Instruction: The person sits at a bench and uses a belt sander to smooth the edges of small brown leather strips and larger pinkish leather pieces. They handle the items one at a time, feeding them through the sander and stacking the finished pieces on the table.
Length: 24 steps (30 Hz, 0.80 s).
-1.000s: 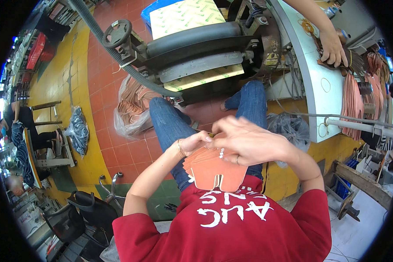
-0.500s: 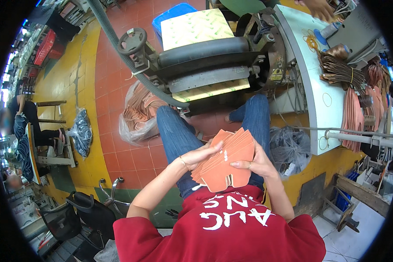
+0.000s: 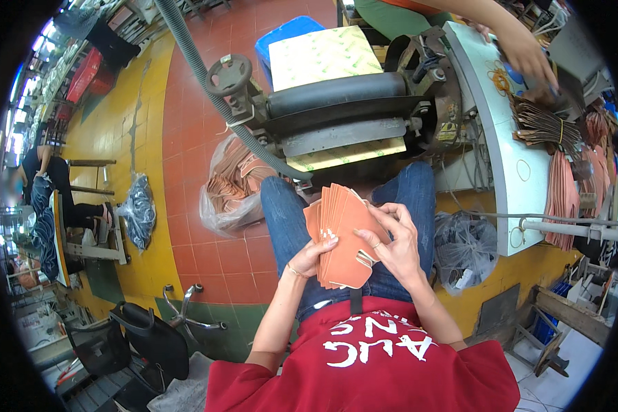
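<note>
Pieces (image 3: 347, 237) fan out above the lap (image 3: 285, 216), long axis away from the shirt (image 3: 364, 374), the left hand (image 3: 309, 257) gripping their left side, the right hand (image 3: 397, 246) bent against their right edge, its pinch unclear.

The tiled floor (image 3: 189, 172) bears a bag (image 3: 220, 223) of orange pieces (image 3: 235, 180); the white table (image 3: 520, 220), a brown bundle (image 3: 546, 126).

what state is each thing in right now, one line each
pieces: stacked, fanned, held
left grip: closed on the pieces
right grip: fingers bent, thumb on the pieces
left bag: filled with similar pieces
right bag: crumpled; open or shut, cannot tell
dark bundle: tied with a yellow band
roller: turning or stopped, cannot tell
board: lying beyond the roller
</note>
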Tool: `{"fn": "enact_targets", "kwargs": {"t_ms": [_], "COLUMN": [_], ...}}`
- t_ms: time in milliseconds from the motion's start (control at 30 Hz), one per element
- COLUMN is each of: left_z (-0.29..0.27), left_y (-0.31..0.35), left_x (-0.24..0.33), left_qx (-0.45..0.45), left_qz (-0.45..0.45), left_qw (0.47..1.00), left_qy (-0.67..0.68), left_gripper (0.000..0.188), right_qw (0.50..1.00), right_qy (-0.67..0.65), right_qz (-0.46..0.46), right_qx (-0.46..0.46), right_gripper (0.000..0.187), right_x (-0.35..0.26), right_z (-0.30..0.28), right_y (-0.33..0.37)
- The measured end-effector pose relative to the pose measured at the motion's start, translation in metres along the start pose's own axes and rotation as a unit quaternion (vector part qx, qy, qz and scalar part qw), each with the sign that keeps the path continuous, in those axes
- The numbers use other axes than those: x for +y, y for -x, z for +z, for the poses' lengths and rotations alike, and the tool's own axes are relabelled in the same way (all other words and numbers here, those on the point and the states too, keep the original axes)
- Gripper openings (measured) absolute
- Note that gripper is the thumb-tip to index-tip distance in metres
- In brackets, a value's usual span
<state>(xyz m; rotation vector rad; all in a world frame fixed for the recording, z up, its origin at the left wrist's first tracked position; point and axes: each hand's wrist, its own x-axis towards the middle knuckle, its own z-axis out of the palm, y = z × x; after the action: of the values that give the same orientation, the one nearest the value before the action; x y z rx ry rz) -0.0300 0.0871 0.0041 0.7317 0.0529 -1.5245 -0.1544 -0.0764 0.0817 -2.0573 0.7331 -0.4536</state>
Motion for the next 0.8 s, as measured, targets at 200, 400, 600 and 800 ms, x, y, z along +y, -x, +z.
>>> {"fn": "enact_targets", "kwargs": {"t_ms": [200, 400, 600, 800], "left_z": [-0.008, -0.024, -0.040, -0.068], "left_y": [0.000, -0.008, -0.008, 0.001], "left_x": [0.015, 0.013, -0.001, 0.015], "left_qx": [0.019, 0.012, 0.047, 0.028], "left_qz": [-0.062, -0.070, 0.012, 0.135], "left_qw": [0.996, 0.997, 0.993, 0.978], "left_qy": [-0.057, -0.031, 0.110, 0.157], "left_gripper": [0.055, 0.052, 0.051, 0.053], "right_qw": [0.997, 0.998, 0.936, 0.888], "right_qy": [0.020, -0.038, -0.249, -0.388], "right_qz": [-0.033, 0.048, 0.158, 0.242], "right_qx": [0.072, -0.001, -0.193, -0.046], "right_gripper": [0.040, 0.022, 0.017, 0.013], "right_x": [0.007, 0.005, 0.027, 0.085], "right_z": [0.016, 0.014, -0.011, 0.015], "right_y": [0.006, 0.000, -0.029, -0.096]}}
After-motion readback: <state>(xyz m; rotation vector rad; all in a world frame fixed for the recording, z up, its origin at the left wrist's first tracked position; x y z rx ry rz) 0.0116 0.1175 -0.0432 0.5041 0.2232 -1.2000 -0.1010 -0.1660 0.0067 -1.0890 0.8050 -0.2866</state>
